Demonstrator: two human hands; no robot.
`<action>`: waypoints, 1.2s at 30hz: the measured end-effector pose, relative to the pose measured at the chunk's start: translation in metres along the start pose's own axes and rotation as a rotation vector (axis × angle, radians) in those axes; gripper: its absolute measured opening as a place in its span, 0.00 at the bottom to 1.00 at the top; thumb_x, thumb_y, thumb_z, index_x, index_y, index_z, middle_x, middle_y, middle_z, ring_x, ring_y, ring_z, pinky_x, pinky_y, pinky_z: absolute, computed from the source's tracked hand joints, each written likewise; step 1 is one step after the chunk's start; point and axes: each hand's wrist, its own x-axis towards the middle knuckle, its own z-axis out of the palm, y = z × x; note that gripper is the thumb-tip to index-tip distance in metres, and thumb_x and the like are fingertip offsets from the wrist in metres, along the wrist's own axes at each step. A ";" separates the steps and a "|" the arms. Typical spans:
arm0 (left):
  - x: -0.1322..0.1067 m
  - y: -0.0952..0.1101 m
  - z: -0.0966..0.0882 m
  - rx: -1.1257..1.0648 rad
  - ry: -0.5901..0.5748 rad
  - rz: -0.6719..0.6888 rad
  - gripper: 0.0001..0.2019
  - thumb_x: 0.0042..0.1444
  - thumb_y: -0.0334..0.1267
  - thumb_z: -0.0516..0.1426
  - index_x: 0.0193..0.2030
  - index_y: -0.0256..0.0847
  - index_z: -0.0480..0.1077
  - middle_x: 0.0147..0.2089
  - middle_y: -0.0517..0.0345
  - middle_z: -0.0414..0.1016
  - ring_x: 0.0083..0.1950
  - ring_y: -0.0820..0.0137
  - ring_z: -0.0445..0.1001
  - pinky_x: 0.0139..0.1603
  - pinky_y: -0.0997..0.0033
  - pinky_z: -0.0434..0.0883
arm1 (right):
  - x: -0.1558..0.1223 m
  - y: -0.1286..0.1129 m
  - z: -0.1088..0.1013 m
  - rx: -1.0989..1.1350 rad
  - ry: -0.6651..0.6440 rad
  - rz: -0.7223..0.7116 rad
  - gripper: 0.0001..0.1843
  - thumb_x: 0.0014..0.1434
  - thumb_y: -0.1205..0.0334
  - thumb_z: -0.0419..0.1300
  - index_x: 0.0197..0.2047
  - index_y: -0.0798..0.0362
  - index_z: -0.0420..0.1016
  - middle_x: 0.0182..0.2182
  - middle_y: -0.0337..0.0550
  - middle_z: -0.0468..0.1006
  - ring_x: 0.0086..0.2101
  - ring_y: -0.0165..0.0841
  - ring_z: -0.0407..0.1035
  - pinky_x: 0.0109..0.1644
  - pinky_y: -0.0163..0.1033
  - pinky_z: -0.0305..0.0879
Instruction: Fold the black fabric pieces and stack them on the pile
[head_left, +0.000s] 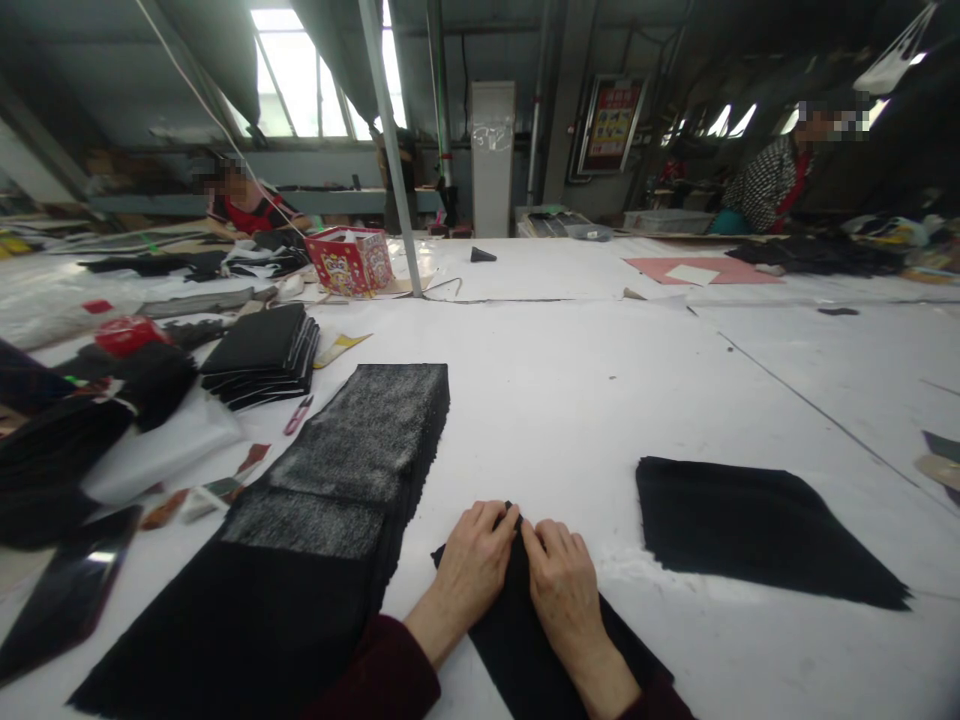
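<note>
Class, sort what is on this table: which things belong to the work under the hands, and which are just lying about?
In use: black fabric piece, gripped by left hand and right hand; likely the tall fabric stack and flat black pile.
Lying about: red box, pink snips, pink sheet.

- Two hands (pixel 472 565) (pixel 562 590)
- Two loose black cloth pieces (pixel 525 650) (pixel 757 530)
- Two stacks of black cloth (pixel 337 470) (pixel 262 350)
- One red box (pixel 351 260)
- Two other people (pixel 244 205) (pixel 772 180)
- One pair of pink snips (pixel 298 415)
</note>
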 end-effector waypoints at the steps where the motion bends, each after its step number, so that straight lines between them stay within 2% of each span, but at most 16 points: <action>1: 0.000 0.000 0.000 0.001 0.000 -0.004 0.19 0.65 0.27 0.49 0.61 0.39 0.62 0.51 0.49 0.68 0.51 0.61 0.67 0.53 0.58 0.70 | 0.000 0.000 0.000 0.000 -0.001 0.002 0.15 0.64 0.74 0.51 0.50 0.57 0.72 0.33 0.45 0.69 0.35 0.38 0.60 0.40 0.43 0.54; 8: 0.001 0.000 -0.009 -0.041 0.067 -0.086 0.22 0.65 0.29 0.49 0.65 0.40 0.58 0.55 0.48 0.68 0.52 0.61 0.67 0.53 0.58 0.70 | 0.000 -0.001 -0.001 -0.024 -0.008 0.002 0.13 0.63 0.74 0.53 0.49 0.57 0.73 0.33 0.45 0.69 0.35 0.38 0.61 0.40 0.43 0.54; 10: 0.001 0.001 -0.014 -0.013 0.078 -0.058 0.23 0.64 0.27 0.48 0.66 0.41 0.57 0.58 0.48 0.67 0.55 0.61 0.66 0.56 0.57 0.68 | 0.001 -0.001 -0.001 -0.030 -0.019 0.004 0.13 0.63 0.73 0.53 0.49 0.57 0.73 0.33 0.45 0.69 0.35 0.37 0.61 0.40 0.43 0.54; 12: 0.001 0.002 -0.017 0.046 0.042 0.014 0.24 0.63 0.25 0.48 0.65 0.42 0.60 0.61 0.49 0.66 0.58 0.61 0.65 0.59 0.57 0.65 | 0.002 -0.002 -0.002 -0.032 -0.030 0.008 0.13 0.63 0.73 0.53 0.49 0.57 0.73 0.34 0.45 0.69 0.36 0.37 0.61 0.40 0.43 0.54; 15: 0.002 0.001 -0.017 0.152 -0.049 0.106 0.21 0.61 0.25 0.49 0.61 0.41 0.64 0.60 0.51 0.69 0.60 0.60 0.64 0.61 0.56 0.62 | 0.002 -0.004 -0.003 -0.035 -0.039 0.017 0.13 0.63 0.74 0.53 0.49 0.56 0.73 0.34 0.44 0.69 0.36 0.37 0.61 0.40 0.43 0.54; 18: 0.003 -0.001 -0.017 0.232 -0.086 0.150 0.20 0.62 0.27 0.50 0.60 0.40 0.65 0.60 0.51 0.69 0.64 0.59 0.61 0.64 0.55 0.58 | 0.002 -0.004 -0.003 -0.039 -0.042 0.027 0.12 0.63 0.73 0.54 0.48 0.54 0.73 0.34 0.44 0.70 0.36 0.37 0.61 0.40 0.43 0.54; 24: -0.001 -0.001 -0.016 0.305 -0.100 0.167 0.21 0.61 0.28 0.51 0.61 0.40 0.63 0.59 0.51 0.69 0.63 0.60 0.62 0.65 0.55 0.57 | 0.001 -0.004 -0.004 -0.041 -0.059 0.044 0.11 0.63 0.72 0.55 0.47 0.53 0.73 0.35 0.43 0.70 0.36 0.37 0.61 0.40 0.42 0.53; 29: 0.001 -0.008 -0.013 0.395 -0.081 0.163 0.22 0.61 0.27 0.49 0.62 0.33 0.62 0.62 0.45 0.67 0.66 0.59 0.60 0.67 0.54 0.55 | 0.004 -0.005 -0.004 -0.034 -0.043 0.066 0.10 0.63 0.72 0.55 0.45 0.53 0.73 0.34 0.43 0.70 0.36 0.36 0.61 0.40 0.41 0.52; 34: 0.015 -0.013 -0.028 0.413 -0.018 0.160 0.22 0.60 0.25 0.48 0.60 0.36 0.63 0.64 0.47 0.64 0.66 0.60 0.59 0.69 0.53 0.52 | 0.015 -0.011 0.003 -0.030 -0.036 0.105 0.09 0.63 0.72 0.55 0.44 0.52 0.73 0.34 0.43 0.70 0.36 0.36 0.61 0.39 0.41 0.52; 36: 0.019 -0.011 -0.034 0.386 -0.028 0.176 0.21 0.59 0.24 0.49 0.59 0.38 0.64 0.61 0.49 0.67 0.65 0.61 0.60 0.69 0.53 0.51 | 0.019 -0.013 0.005 -0.028 -0.039 0.112 0.10 0.63 0.73 0.55 0.45 0.53 0.73 0.34 0.43 0.70 0.36 0.36 0.61 0.39 0.41 0.52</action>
